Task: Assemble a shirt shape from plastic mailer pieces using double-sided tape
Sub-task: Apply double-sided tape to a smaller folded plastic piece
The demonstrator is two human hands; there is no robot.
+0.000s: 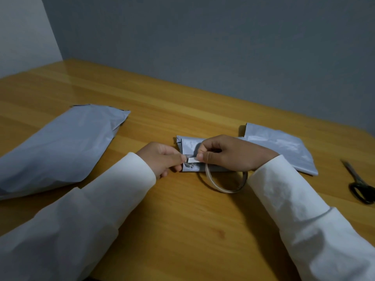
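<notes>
My table is a warm honey-yellow wood with long straight grain and one small darker knot near me. The wall behind it is plain slate grey, and a paler, off-white panel stands at the far left. The three mailer pieces are all the same pale blue-grey with a soft sheen: the big piece, the folded piece and the right piece. The tape strip I pinch is white, and the tape ring is a translucent beige-white. My sleeves are plain white. The scissors have grey metal blades and black handles.
</notes>
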